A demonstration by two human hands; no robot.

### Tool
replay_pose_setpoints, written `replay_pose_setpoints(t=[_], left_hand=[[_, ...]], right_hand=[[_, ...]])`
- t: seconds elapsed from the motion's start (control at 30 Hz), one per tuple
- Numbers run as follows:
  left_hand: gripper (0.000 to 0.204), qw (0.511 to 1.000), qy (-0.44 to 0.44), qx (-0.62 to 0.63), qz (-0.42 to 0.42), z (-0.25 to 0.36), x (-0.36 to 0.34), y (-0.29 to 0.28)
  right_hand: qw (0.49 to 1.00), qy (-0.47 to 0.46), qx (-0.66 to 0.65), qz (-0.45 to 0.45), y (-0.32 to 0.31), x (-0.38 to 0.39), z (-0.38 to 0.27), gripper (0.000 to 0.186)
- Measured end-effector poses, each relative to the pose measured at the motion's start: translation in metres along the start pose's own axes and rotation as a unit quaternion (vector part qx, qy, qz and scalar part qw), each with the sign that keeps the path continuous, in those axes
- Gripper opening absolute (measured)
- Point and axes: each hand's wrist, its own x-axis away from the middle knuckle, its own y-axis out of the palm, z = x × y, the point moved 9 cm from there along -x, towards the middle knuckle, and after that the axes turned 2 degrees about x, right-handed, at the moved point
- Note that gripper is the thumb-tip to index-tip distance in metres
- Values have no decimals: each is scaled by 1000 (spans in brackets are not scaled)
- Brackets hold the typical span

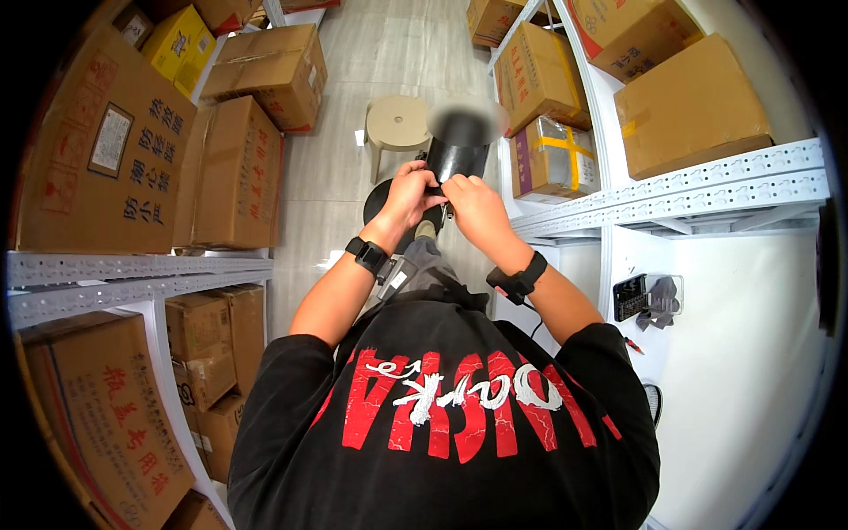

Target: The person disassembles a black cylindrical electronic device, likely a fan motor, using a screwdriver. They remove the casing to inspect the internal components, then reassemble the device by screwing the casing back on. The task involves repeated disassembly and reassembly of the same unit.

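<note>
Both my hands meet in front of my body, at the near end of a glossy black cylinder (461, 157). My left hand (412, 196) has its fingers curled in at the cylinder's near left side. The fingers of my right hand (477, 212) are pinched together at its near edge, close to the left fingertips. What the fingers hold is too small and covered to make out. Below my left hand a dark round object (378, 201) shows in part. The cylinder's far end lies under a blurred patch.
A beige stool (397, 124) stands just beyond my hands. Shelves with cardboard boxes (237, 172) line the left, and more boxes (541, 79) fill the right shelves. A white shelf surface (742, 353) at right carries a small black keypad-like device (630, 298).
</note>
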Motion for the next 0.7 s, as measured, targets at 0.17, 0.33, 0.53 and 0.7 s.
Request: replay_pose_setpoints(t=[0.17, 0.33, 0.53, 0.7], left_hand=[[57, 1000, 8, -7, 15, 2, -7, 0], [52, 1000, 7, -18, 14, 3, -12, -3], [47, 998, 6, -66, 12, 8, -9, -2], [43, 994, 1, -100, -50, 8, -8, 3]], right_hand=[[985, -110, -45, 124, -13, 18, 8, 37], [966, -77, -200, 143, -12, 26, 35, 26], [889, 178, -420, 38, 23, 52, 110, 14], [794, 226, -558, 80, 38, 68, 120, 16]])
